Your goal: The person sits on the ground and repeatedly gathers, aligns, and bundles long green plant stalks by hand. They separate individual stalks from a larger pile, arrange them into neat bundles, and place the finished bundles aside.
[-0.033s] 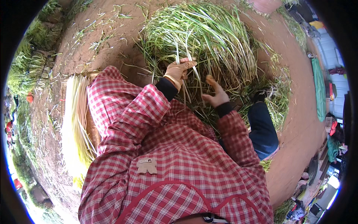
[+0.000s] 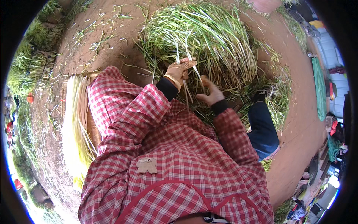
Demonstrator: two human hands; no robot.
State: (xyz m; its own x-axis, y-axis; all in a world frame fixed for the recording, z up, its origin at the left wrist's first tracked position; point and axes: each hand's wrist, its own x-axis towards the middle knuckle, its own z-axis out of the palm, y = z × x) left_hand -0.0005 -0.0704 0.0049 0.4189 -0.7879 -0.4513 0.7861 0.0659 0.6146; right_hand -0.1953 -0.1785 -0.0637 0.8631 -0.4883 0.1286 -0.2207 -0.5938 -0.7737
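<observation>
My left hand point(image 2: 176, 74), in a tan glove with its fingertips bare, is closed around a few long, pale stalks point(image 2: 195, 71). They have green leafy ends that run up over the pile and thin lower ends that hang below the hand. Just to the right, my right hand point(image 2: 211, 93) is raised with thumb and forefinger apart, its fingertip close to the lower part of a stalk. Whether it touches the stalk I cannot tell. Ahead of both hands lies a big heap of long green-leaved stalks point(image 2: 209, 33).
To the left, a bundle of cleaned whitish-yellow stalks point(image 2: 76, 123) lies beside my checked apron point(image 2: 112, 97). More green bundles point(image 2: 35, 71) line the far left. Leaf scraps litter the brown dirt floor point(image 2: 112, 37). A dark-trousered leg point(image 2: 263, 130) is at the right.
My right hand has shifted slightly left, closer to my left hand and the stalks' lower ends. The left hand keeps its place and its hold.
</observation>
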